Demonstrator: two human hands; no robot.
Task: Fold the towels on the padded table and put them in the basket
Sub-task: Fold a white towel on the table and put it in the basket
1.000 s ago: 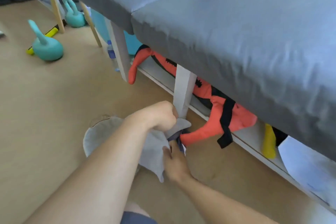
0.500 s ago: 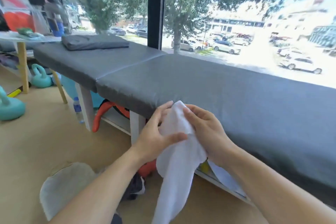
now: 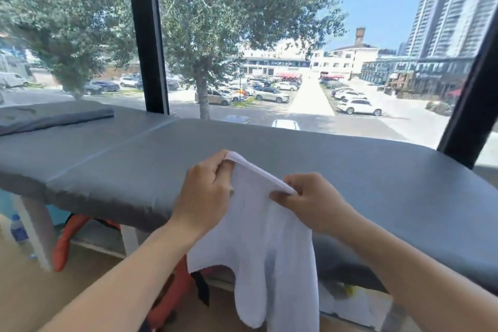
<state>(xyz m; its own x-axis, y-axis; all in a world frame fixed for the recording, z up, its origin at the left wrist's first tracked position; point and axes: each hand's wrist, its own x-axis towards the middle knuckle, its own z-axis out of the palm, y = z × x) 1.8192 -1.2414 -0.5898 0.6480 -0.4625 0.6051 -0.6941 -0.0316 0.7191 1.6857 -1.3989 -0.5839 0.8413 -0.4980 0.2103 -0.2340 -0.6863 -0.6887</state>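
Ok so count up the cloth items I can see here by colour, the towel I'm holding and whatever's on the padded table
White: 1, the white towel hanging from the left hand and right hand.
Dark grey: 1, the folded grey cloth lying on the padded table, far left.
Total: 2

Grey padded table (image 3: 350, 170) across the middle of the frame, left edge to right, split by a seam left of centre. Folded grey cloth (image 3: 54, 117) flat on its top at upper left, near the far edge. Beneath, at lower left, tan floor (image 3: 24, 291) carrying a white table leg (image 3: 37, 234) and a small plastic bottle (image 3: 18, 232) just beside it.
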